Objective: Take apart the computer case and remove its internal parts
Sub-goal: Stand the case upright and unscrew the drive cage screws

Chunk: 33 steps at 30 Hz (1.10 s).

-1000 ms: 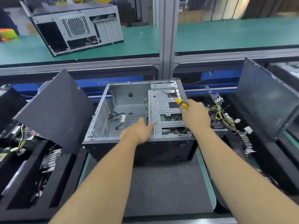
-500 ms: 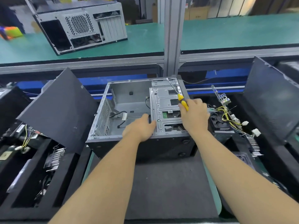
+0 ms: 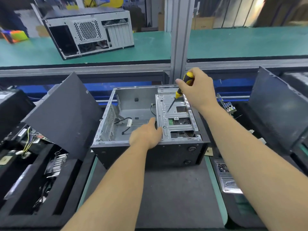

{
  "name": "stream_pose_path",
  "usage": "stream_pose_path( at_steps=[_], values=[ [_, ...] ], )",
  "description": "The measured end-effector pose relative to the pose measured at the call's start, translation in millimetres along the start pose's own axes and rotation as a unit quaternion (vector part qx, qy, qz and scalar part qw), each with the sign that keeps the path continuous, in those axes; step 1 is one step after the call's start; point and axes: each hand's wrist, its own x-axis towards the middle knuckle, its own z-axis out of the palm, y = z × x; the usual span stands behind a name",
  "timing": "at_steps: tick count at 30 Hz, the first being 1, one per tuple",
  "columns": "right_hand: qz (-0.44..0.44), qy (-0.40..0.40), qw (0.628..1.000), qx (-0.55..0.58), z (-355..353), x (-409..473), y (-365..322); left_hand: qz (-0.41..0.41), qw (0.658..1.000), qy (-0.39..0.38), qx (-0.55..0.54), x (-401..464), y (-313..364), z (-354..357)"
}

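I see the open computer case (image 3: 150,130) on a dark mat (image 3: 166,189); beyond it, a green bench (image 3: 233,44). My right hand (image 3: 198,90) grips a screwdriver (image 3: 180,90) above the case; my left hand (image 3: 146,134) rests flat-fingered on its drive cage (image 3: 176,120).

The open computer case (image 3: 150,124) sits on the desk (image 3: 166,189). Inside it, the drive cage (image 3: 176,117) lies under the right hand's fingers (image 3: 180,83), and the screwdriver (image 3: 180,92) slants down from them onto the cage. The left hand's fingers (image 3: 152,121) rest at the cage's left edge, a loose cable (image 3: 124,121) further left. A leaning panel (image 3: 66,114) stands well left; another panel (image 3: 275,110) well right; what seems a second case (image 3: 88,32) on the shelf behind
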Motion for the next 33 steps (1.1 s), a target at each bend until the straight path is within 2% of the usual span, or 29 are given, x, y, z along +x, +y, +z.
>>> stream_pose_path(
  at_steps=[4,15,18,20,22,24,26,29,33],
  values=[
    [-0.008,-0.057,0.998,-0.037,15.3,-0.3,7.6,0.005,1.000,-0.025,-0.012,2.9,-1.9,-1.6],
    [0.006,-0.095,0.993,-0.074,40.5,-1.0,20.1,0.003,0.999,-0.032,-0.036,3.3,-3.0,-0.7],
    [-0.023,-0.154,0.982,-0.109,37.8,8.6,10.3,0.002,0.999,-0.031,-0.037,3.9,-2.5,-0.7],
    [-0.055,-0.224,0.962,-0.148,39.0,18.4,-2.8,0.002,0.999,-0.030,-0.036,3.9,-3.1,-0.6],
    [-0.053,-0.256,0.939,-0.224,42.4,29.9,-14.2,0.002,0.999,-0.031,-0.036,3.8,-3.0,-0.6],
    [-0.031,-0.220,0.916,-0.335,45.4,37.7,-21.8,0.003,0.999,-0.030,-0.033,3.7,-2.3,0.4],
    [-0.041,-0.191,0.903,-0.382,50.4,38.8,-27.0,0.001,0.999,-0.030,-0.032,4.4,-2.0,0.9],
    [-0.107,-0.251,0.899,-0.343,62.2,35.6,-36.9,-0.001,0.999,-0.030,-0.032,5.3,-2.7,0.9],
    [-0.100,-0.307,0.899,-0.295,56.5,48.0,-34.2,0.008,0.999,-0.026,-0.032,3.8,-4.0,0.8]
  ],
)
